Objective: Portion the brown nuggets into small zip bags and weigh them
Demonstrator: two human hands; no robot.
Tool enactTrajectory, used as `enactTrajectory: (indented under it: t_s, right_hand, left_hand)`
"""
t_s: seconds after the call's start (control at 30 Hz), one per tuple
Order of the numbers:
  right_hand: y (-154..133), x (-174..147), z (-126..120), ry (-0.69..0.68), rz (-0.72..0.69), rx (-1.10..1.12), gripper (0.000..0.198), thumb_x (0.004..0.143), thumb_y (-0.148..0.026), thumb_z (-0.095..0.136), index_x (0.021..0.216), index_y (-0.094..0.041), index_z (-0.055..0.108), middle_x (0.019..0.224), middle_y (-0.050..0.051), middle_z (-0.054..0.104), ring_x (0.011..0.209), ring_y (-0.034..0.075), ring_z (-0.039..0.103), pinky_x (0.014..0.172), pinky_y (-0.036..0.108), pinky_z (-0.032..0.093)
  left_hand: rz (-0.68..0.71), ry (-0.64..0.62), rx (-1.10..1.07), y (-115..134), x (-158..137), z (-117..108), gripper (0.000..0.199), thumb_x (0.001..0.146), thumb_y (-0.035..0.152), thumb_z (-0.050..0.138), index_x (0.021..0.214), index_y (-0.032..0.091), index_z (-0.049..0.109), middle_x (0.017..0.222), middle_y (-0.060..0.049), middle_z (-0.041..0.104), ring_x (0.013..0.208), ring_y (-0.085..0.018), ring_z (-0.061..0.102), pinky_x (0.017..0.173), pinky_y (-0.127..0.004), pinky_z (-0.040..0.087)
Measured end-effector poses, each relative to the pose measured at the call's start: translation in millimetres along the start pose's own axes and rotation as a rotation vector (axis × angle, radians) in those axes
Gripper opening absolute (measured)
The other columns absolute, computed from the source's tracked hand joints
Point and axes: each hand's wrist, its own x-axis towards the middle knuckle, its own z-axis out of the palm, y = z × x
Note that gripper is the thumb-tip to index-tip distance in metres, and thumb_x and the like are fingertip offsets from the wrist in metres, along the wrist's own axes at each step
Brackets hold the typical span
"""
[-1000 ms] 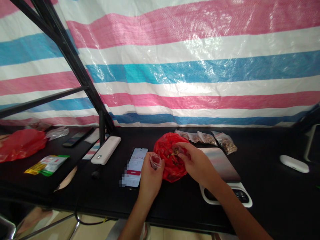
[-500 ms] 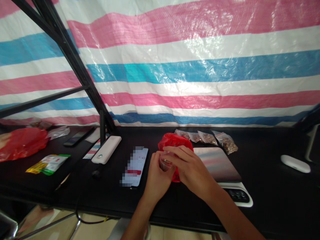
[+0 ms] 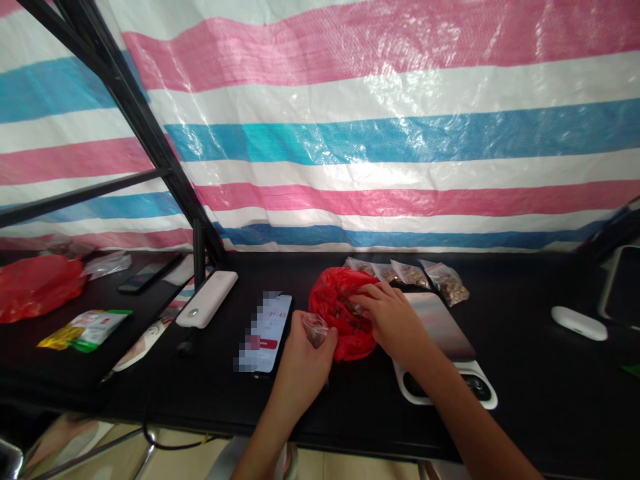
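My left hand is closed around a small clear plastic bag, its mouth held up between thumb and fingers. Right beside it, a red plastic bag lies spread on the black table, with small brown dried pieces inside. The fingers of my right hand reach over its right rim into those pieces, curled together; what sits between the fingertips is hidden. Under my right forearm, partly covered, is a white kitchen scale with a shiny plate.
Several filled clear bags lie along the back. A phone and a white power bank are to the left, with a coloured packet and another red bag beyond. A white case lies right.
My hands were together at the small clear bag above the red bag. Now they are apart: my right hand has gone into the red bag, while my left holds the clear bag lower left.
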Motion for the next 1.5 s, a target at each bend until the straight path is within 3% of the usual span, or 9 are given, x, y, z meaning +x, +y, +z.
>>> enactTrajectory:
  t_s: [0.23, 0.43, 0.53, 0.73, 0.87, 1.13, 1.23, 1.4, 1.5]
  right_hand:
    - [-4, -1, -5, -0.055, 0.038, -0.043, 0.043, 0.082, -0.004, 0.057, 0.119, -0.019, 0.073, 0.124, 0.012, 0.068, 0.121, 0.030, 0.054, 0.102, 0.044, 0.038]
    - [-11, -12, -20, -0.141, 0.054, -0.049, 0.037, 0.077, -0.003, 0.060, 0.105, -0.019, 0.077, 0.113, 0.011, 0.072, 0.116, 0.027, 0.060, 0.110, 0.043, 0.031]
    - [-19, -15, -26, -0.178, 0.077, -0.087, 0.026, 0.086, -0.009, 0.058, 0.102, -0.019, 0.076, 0.113, 0.012, 0.071, 0.106, 0.026, 0.064, 0.105, 0.043, 0.036]
    - [-29, -13, -32, -0.065, 0.113, -0.232, 0.050, 0.095, -0.013, 0.046, 0.143, -0.024, 0.056, 0.136, 0.012, 0.061, 0.089, 0.025, 0.070, 0.083, 0.039, 0.045]
    - [-28, -14, -29, -0.110, 0.139, -0.276, 0.044, 0.096, -0.017, 0.050, 0.137, -0.025, 0.060, 0.134, 0.010, 0.063, 0.085, 0.026, 0.070, 0.074, 0.037, 0.043]
    - [-31, -8, -14, -0.001, -0.095, -0.015, 0.034, 0.095, -0.010, 0.050, 0.122, -0.024, 0.066, 0.130, 0.006, 0.065, 0.103, 0.020, 0.065, 0.090, 0.032, 0.042]
    - [-37, -6, 0, -0.068, -0.087, -0.013, 0.033, 0.094, -0.014, 0.055, 0.123, -0.024, 0.066, 0.121, 0.007, 0.068, 0.103, 0.021, 0.065, 0.088, 0.032, 0.043]
    - [-48, 5, 15, -0.031, 0.111, -0.114, 0.024, 0.096, -0.030, 0.059, 0.114, -0.018, 0.068, 0.118, 0.014, 0.068, 0.105, 0.028, 0.065, 0.091, 0.038, 0.043]
    - [-51, 13, 18, 0.005, 0.277, -0.143, 0.025, 0.096, -0.028, 0.057, 0.113, -0.013, 0.066, 0.119, 0.016, 0.068, 0.107, 0.030, 0.066, 0.091, 0.040, 0.043]
  left_hand:
    - [-0.299, -0.027, -0.654, 23, 1, -6, 0.033, 0.062, 0.023, 0.079, 0.077, 0.021, 0.050, 0.062, 0.008, 0.054, 0.051, -0.008, 0.050, 0.049, -0.020, 0.040]
    - [-0.266, 0.057, -0.827, 34, 2, -20, 0.048, 0.057, 0.020, 0.086, 0.070, 0.022, 0.039, 0.058, 0.012, 0.044, 0.045, -0.003, 0.042, 0.044, -0.016, 0.034]
    - [-0.190, 0.036, -0.751, 31, 1, -22, 0.043, 0.062, 0.025, 0.087, 0.074, 0.021, 0.046, 0.063, 0.010, 0.050, 0.052, -0.005, 0.049, 0.051, -0.017, 0.041]
    - [0.011, -0.111, -0.532, 23, -4, -25, 0.033, 0.073, 0.028, 0.085, 0.079, 0.019, 0.053, 0.070, 0.006, 0.056, 0.064, -0.008, 0.052, 0.063, -0.019, 0.045]
    - [0.078, -0.041, -0.579, 23, -8, -25, 0.034, 0.076, 0.030, 0.083, 0.080, 0.020, 0.050, 0.072, 0.006, 0.055, 0.066, -0.010, 0.052, 0.066, -0.022, 0.045]
    - [0.199, -0.043, -0.094, 12, 0, -17, 0.023, 0.088, 0.034, 0.067, 0.082, 0.022, 0.049, 0.071, 0.006, 0.047, 0.064, -0.011, 0.046, 0.063, -0.023, 0.041]
    - [0.222, 0.053, 0.012, 10, 1, -20, 0.021, 0.090, 0.039, 0.064, 0.091, 0.023, 0.052, 0.080, 0.003, 0.051, 0.071, -0.015, 0.052, 0.069, -0.028, 0.046]
    - [0.507, 0.542, 0.292, 19, -21, -24, 0.015, 0.087, 0.028, 0.067, 0.087, 0.022, 0.053, 0.106, -0.006, 0.051, 0.088, -0.018, 0.056, 0.072, -0.028, 0.048]
    - [0.632, 0.454, 0.287, 22, -48, -16, 0.014, 0.088, 0.018, 0.064, 0.088, 0.024, 0.051, 0.090, 0.001, 0.053, 0.068, -0.012, 0.054, 0.058, -0.022, 0.042]
